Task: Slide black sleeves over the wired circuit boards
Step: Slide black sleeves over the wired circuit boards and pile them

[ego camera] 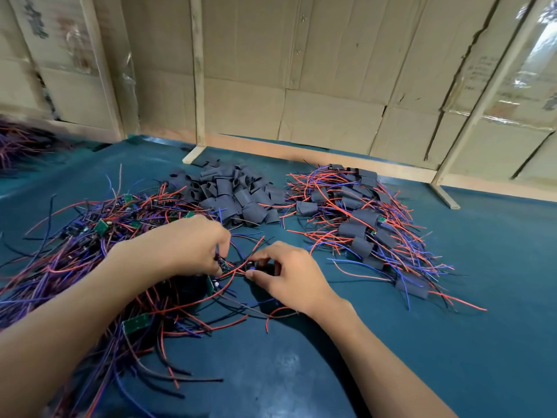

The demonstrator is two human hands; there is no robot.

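- A wall of flattened cardboard [301,70] braced by pale wooden strips [197,70] closes off the far edge of the work area.
- The desk [497,267] has a dark teal surface and carries everything else.
- A wide tangle of bare boards [75,251], red, blue and black wires with small green circuit boards among them, covers the left side of the desk and runs under the left forearm.
- A heap of finished boards [361,224], each wrapped in a black sleeve with red and blue wires trailing out, lies on the right, well apart from both hands.
- A pile of loose sleeves [232,194], short black tubes, sits at the back middle between the two heaps, just beyond the left hand.
- The left hand [193,242] is knuckles-up, its fingers [223,239] curled down; thumb and fingertips pinch a small green circuit board [224,265] at the near edge of the tangle.
- The right hand [289,273] faces it, close by; its fingers [263,260] are bent and its thumb and forefinger pinch a small dark piece [250,265], which looks like a black sleeve, though it is too hidden to be sure.
- Red wires [238,268] run between the two pinches, so the board sits just left of the dark piece, nearly touching it.
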